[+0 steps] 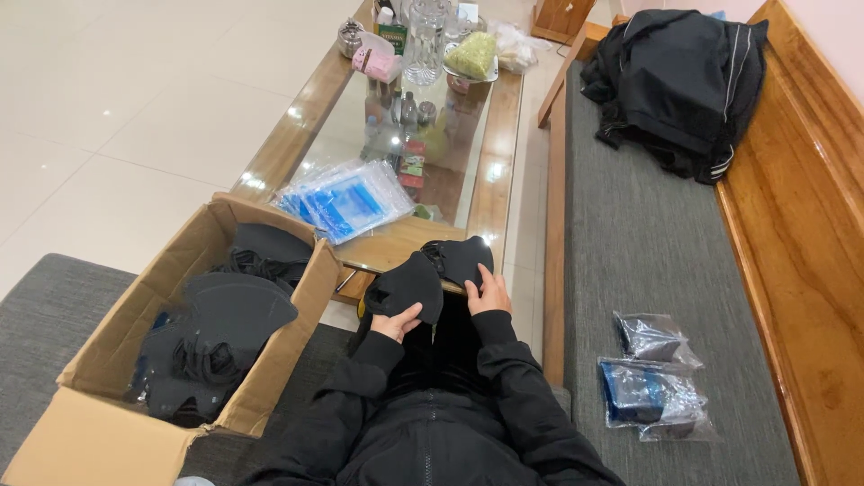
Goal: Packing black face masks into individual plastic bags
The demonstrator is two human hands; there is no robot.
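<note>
I sit on a grey-cushioned wooden bench with black sleeves in view. My left hand (397,322) grips the lower edge of a black fabric face mask (409,281). My right hand (490,292) holds the other black fabric piece (461,257) beside it, above my lap. The two dark pieces overlap, and I cannot tell whether they are one mask or two. An open cardboard box (108,396) at my left holds several more black masks (225,315) with ear loops.
A glass-topped wooden coffee table (499,135) ahead carries a stack of clear blue-printed plastic bags (346,200), jars and a glass pitcher (423,40). On the bench cushion (648,243) to my right lie bagged masks (652,378); a black jacket (679,76) lies further along.
</note>
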